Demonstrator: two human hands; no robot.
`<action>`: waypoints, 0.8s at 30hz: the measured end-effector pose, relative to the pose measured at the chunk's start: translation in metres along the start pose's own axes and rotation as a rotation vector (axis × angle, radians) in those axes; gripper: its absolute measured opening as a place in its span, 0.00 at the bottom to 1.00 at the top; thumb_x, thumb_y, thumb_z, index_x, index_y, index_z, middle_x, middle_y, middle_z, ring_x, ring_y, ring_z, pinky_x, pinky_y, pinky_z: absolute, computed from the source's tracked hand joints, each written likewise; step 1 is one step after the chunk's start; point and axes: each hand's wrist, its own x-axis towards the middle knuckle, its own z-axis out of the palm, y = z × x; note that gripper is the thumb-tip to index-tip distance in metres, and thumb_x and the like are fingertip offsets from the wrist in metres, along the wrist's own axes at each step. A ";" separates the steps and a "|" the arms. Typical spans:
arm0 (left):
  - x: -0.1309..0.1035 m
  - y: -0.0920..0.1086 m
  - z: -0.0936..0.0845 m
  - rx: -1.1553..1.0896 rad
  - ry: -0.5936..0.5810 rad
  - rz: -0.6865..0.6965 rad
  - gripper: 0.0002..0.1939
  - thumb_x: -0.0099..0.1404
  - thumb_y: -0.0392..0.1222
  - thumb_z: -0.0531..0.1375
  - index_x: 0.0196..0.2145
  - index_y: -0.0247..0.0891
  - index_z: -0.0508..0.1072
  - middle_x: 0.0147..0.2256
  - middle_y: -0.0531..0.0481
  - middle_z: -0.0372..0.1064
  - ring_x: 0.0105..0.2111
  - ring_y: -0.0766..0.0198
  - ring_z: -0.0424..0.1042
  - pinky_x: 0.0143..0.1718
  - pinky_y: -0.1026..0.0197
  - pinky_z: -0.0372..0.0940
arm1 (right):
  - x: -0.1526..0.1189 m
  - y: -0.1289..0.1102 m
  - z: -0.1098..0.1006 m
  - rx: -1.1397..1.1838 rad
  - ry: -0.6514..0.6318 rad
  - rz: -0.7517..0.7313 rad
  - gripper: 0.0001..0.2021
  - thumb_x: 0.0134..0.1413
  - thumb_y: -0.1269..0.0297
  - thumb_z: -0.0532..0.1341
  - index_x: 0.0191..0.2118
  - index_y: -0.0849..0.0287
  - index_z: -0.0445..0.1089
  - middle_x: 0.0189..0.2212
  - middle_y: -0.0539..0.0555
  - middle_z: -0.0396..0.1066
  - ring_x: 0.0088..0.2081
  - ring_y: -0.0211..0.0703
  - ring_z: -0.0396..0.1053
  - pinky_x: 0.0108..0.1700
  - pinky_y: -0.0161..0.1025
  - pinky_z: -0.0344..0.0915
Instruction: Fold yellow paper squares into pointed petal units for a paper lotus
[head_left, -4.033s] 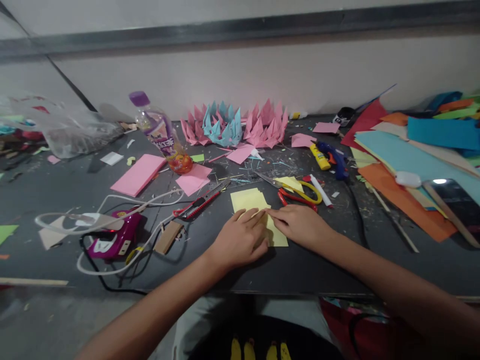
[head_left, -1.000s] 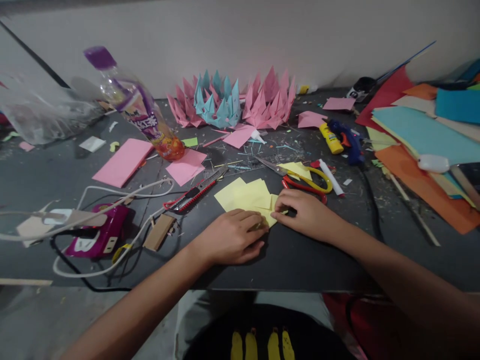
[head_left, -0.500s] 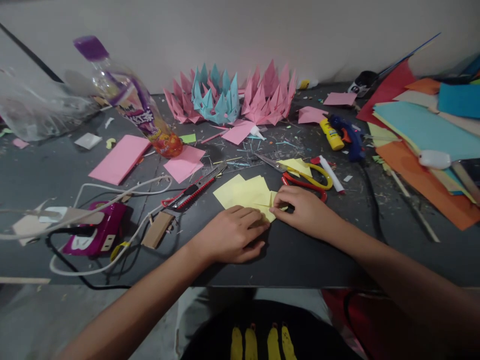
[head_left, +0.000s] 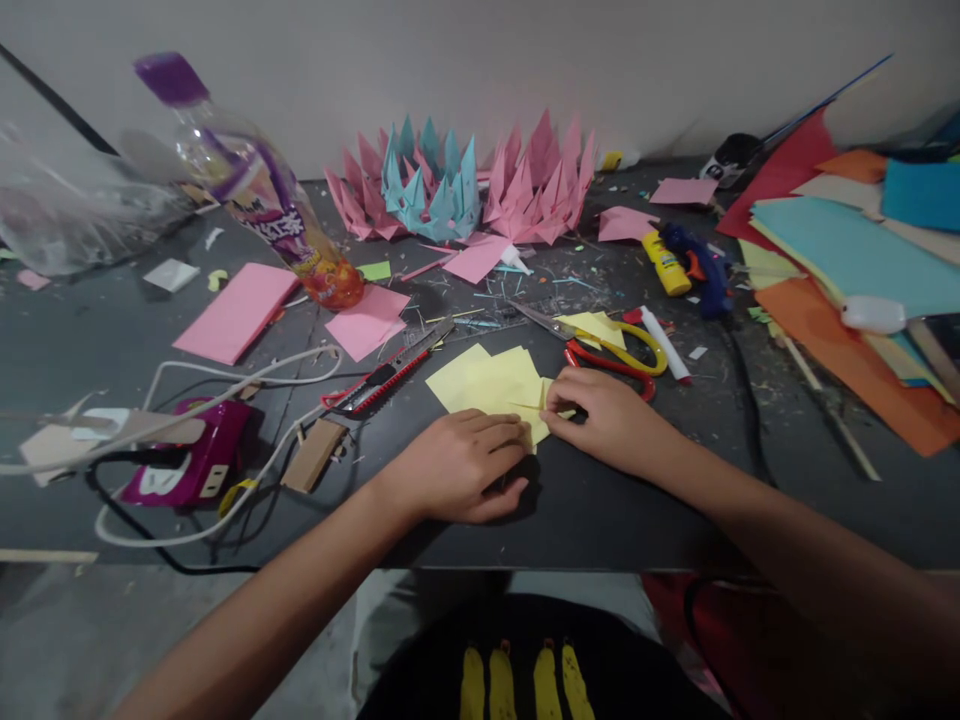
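Several yellow paper pieces (head_left: 491, 380) lie overlapping on the dark table. My left hand (head_left: 469, 465) rests on their lower edge, palm down with fingers apart and slightly curled. At the right edge of the pile, my right hand (head_left: 592, 415) pinches a small folded yellow paper (head_left: 546, 398) between thumb and fingers. Just beyond my right hand lie scissors (head_left: 630, 352) with yellow and red handles, with small yellow paper under them. A red cutter knife (head_left: 386, 375) lies to the left of the pile.
Pink and blue folded-paper crowns (head_left: 431, 195) stand at the back beside a bottle (head_left: 270, 205). A purple power strip (head_left: 202, 450) with cables is on the left. Right are a glue gun (head_left: 705, 270), a glue stick (head_left: 666, 265) and coloured sheets (head_left: 847, 260).
The camera view has shifted slightly. Both hands stay in nearly the same place, with the right still pinching the folded yellow paper.
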 end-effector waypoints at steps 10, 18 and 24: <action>0.004 0.003 -0.002 0.077 -0.115 -0.027 0.19 0.66 0.48 0.50 0.46 0.32 0.69 0.41 0.41 0.68 0.41 0.55 0.68 0.39 0.54 0.65 | 0.000 -0.001 -0.001 0.007 -0.008 0.011 0.07 0.51 0.69 0.56 0.24 0.58 0.60 0.24 0.50 0.60 0.30 0.40 0.62 0.34 0.38 0.57; 0.006 0.005 -0.003 0.078 -0.124 -0.046 0.18 0.65 0.48 0.51 0.43 0.32 0.70 0.40 0.42 0.68 0.40 0.55 0.68 0.39 0.54 0.65 | 0.001 0.000 0.000 0.005 0.001 0.009 0.07 0.51 0.70 0.56 0.24 0.58 0.60 0.25 0.51 0.61 0.30 0.41 0.62 0.34 0.38 0.57; 0.002 0.002 -0.003 0.037 -0.099 -0.020 0.17 0.65 0.46 0.51 0.43 0.32 0.71 0.41 0.41 0.69 0.43 0.55 0.69 0.42 0.54 0.66 | 0.000 0.000 0.000 0.001 0.000 0.003 0.07 0.51 0.69 0.56 0.24 0.58 0.60 0.25 0.50 0.60 0.30 0.41 0.62 0.34 0.38 0.57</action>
